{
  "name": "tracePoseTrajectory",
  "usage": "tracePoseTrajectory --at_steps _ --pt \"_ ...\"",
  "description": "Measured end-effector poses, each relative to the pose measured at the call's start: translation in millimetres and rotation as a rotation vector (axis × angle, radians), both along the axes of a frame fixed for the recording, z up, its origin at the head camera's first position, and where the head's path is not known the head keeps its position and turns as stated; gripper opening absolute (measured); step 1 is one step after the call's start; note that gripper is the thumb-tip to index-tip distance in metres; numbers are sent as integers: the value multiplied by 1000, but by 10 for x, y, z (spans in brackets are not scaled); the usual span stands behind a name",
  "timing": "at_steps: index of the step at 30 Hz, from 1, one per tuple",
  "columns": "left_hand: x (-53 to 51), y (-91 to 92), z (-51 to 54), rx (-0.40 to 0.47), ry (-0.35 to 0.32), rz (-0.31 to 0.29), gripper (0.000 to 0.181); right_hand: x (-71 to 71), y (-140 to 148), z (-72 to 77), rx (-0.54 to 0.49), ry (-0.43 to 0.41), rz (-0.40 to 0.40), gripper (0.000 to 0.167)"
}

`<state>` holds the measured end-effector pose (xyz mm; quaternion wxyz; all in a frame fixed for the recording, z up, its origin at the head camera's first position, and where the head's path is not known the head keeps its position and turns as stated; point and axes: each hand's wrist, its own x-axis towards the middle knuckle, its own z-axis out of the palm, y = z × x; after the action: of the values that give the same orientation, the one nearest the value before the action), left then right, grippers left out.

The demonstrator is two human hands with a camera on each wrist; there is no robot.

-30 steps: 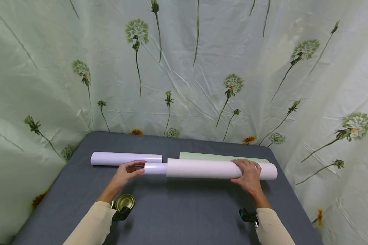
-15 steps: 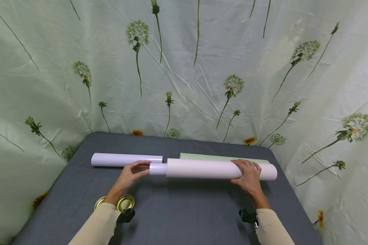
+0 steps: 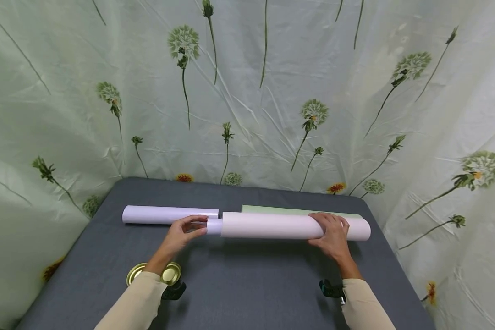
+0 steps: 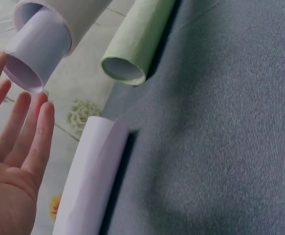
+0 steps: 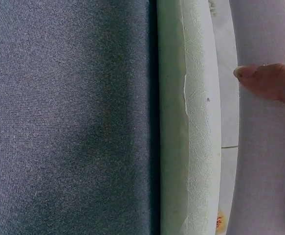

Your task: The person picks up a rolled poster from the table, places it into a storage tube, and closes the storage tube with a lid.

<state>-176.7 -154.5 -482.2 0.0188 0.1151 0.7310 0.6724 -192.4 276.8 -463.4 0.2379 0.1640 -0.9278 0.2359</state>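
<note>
The fingers of the left hand [image 3: 179, 236] are extended and spread, the thumb tip and at least one fingertip meeting the open rim of a narrow lilac tube [image 3: 214, 227] at its outer end. Only a short stretch of that tube shows; the rest sits inside a wider pale-pink roll [image 3: 268, 225], whose open mouth, in the left wrist view, surrounds it with a gap on one side. The right hand [image 3: 333, 233] grips the pink roll from above near its far right end, thumb on the near side and fingers over the top. The roll lies level across the hands, raised over the table [image 3: 251, 288], with its shadow on the dark grey cloth below. Just behind it a light-green roll [image 3: 288, 210] rests on the cloth, hollow at its left end and with a lengthwise paper edge along its side. Another lilac roll [image 3: 165, 214] lies behind the left hand. Two round, gold-coloured, lid-like pieces [image 3: 171, 273] are partly hidden by the left forearm. Cream sleeves [image 3: 365, 302] cover both arms, and a black device [image 3: 174, 290] sits under each wrist. A pale curtain [image 3: 251, 91] printed with dandelions hangs beyond the table.
</note>
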Motion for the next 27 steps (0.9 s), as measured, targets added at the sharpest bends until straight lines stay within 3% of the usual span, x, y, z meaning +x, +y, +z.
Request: tracePoseTrajectory --at_steps 12,27 --pt "-14 86 23 -47 -2 4 41 -13 -19 10 5 -12 2 72" --pt "-28 200 27 -38 -1 20 39 -4 -48 -4 -4 6 5 72"
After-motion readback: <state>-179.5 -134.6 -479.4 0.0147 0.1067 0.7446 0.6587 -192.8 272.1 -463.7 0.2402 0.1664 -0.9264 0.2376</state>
